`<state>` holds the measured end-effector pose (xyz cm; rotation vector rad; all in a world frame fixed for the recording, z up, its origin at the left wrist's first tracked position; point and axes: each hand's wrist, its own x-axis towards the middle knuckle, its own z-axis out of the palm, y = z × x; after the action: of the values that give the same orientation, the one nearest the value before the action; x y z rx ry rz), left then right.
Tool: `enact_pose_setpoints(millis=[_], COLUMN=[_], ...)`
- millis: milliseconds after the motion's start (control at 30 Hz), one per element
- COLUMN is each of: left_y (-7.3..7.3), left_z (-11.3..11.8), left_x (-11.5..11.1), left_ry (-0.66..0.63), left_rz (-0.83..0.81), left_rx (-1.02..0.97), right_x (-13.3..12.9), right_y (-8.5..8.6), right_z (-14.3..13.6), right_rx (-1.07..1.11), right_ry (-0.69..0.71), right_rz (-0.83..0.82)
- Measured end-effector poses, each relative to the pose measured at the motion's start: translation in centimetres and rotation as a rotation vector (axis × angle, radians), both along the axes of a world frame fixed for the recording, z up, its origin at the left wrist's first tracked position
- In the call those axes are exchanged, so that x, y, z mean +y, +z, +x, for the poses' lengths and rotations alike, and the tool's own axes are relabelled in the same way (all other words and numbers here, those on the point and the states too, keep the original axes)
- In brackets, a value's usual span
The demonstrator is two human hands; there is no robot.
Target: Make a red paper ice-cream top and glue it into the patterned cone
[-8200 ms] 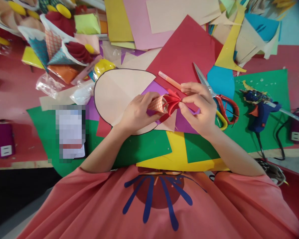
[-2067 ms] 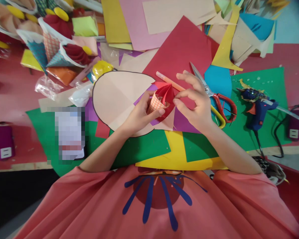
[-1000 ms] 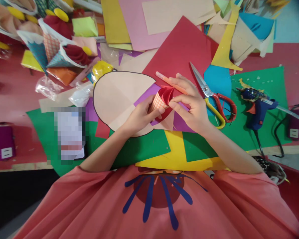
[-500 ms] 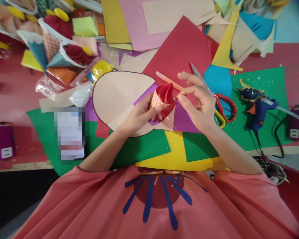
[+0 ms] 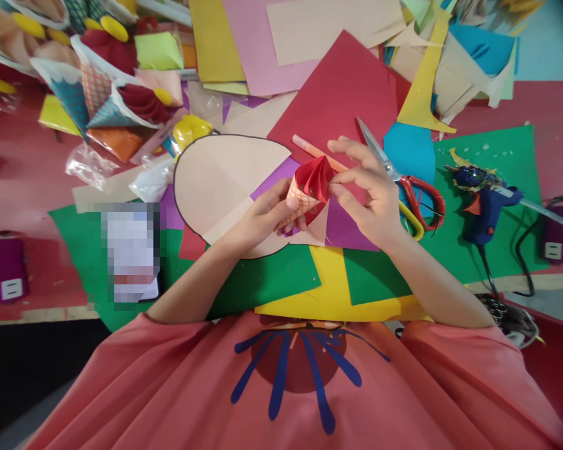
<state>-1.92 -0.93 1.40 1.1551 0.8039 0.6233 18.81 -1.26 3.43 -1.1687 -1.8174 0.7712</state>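
My left hand [image 5: 267,215] is wrapped round a paper cone [image 5: 299,205] with an orange check pattern. Folded red paper [image 5: 313,178] stands in pleats out of the cone's mouth. At the right edge of those pleats, the thumb and forefinger of my right hand [image 5: 368,194] pinch the red paper, the other fingers raised. Beneath the hands lies a large beige paper shape [image 5: 220,181] outlined in black. Just behind my right hand are scissors [image 5: 389,165] with red and yellow handles and an orange marker-like stick [image 5: 309,147].
A blue glue gun [image 5: 485,215] with its cord lies on green paper at the right. A phone [image 5: 134,250], its screen blurred, lies at the left. Finished paper cones [image 5: 98,81] and small packets crowd the back left. Coloured sheets and scraps [image 5: 473,69] cover the back.
My right thumb and forefinger have come in to the red paper's edge. The cone has turned slightly in my left hand, showing more of the pleats.
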Motion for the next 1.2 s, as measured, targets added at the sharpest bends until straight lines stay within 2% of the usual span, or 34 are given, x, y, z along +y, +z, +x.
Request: enact_pose_setpoints(millis=[167, 333, 400, 567, 967, 1200], left_y=[-0.24, -0.04, 0.03, 0.19, 0.19, 0.34], left_z=[-0.16, -0.04, 0.13, 0.45, 0.49, 0.59], left_x=[-0.03, -0.18, -0.21, -0.14, -0.11, -0.23], left_ry=[-0.005, 0.010, 0.018, 0.012, -0.016, -0.012], left_rz=[-0.014, -0.005, -0.001, 0.010, -0.008, -0.031], left_rx=[0.006, 0.021, 0.020, 0.039, 0.023, 0.031], right_x=[-0.20, -0.22, -0.19, -0.05, 0.32, 0.30], right_y=[-0.09, 0.16, 0.23, -0.05, -0.59, -0.59], right_z=[0.01, -0.03, -0.07, -0.08, -0.08, -0.28], right_rx=[-0.067, -0.134, -0.103, -0.028, 0.000, 0.039], right_ry=[-0.058, 0.024, 0.042, 0.011, 0.030, 0.047], right_rz=[0.137, 0.256, 0.227, 0.035, 0.076, 0.023])
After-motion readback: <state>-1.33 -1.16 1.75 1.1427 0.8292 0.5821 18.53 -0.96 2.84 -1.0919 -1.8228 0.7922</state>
